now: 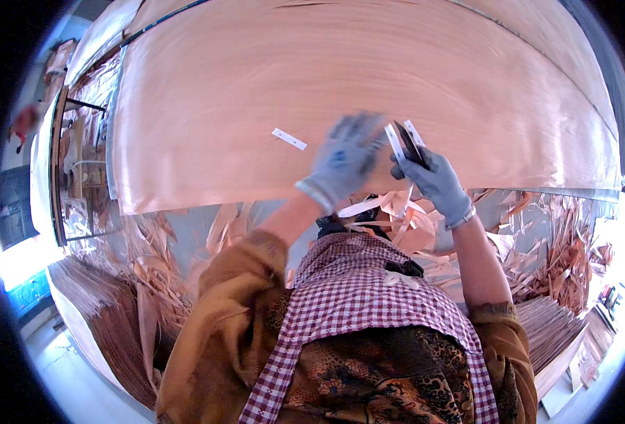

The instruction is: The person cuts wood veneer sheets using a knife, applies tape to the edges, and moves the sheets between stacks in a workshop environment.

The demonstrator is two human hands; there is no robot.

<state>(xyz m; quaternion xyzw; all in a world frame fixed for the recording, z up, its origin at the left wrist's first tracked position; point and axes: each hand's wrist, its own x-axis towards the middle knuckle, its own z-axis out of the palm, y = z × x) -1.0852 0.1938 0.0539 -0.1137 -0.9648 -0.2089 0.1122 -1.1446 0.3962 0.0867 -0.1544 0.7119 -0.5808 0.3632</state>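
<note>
A broad pinkish-tan wood veneer sheet lies spread out in front of me. Over its near edge is my left hand in a grey glove, slightly blurred, its fingers stretched out and nothing visible in them. My right hand, also gloved, is closed around a dark pointed blade and a white strip beside it. Another white strip shows just behind the blade; whether it is held I cannot tell. To the left of my left hand, a short white strip with small dark marks rests flat on the veneer.
Torn veneer scraps hang and lie below the sheet's near edge. A stack of veneer sheets stands at the lower left, another stack at the lower right. A dark metal frame rises at the left.
</note>
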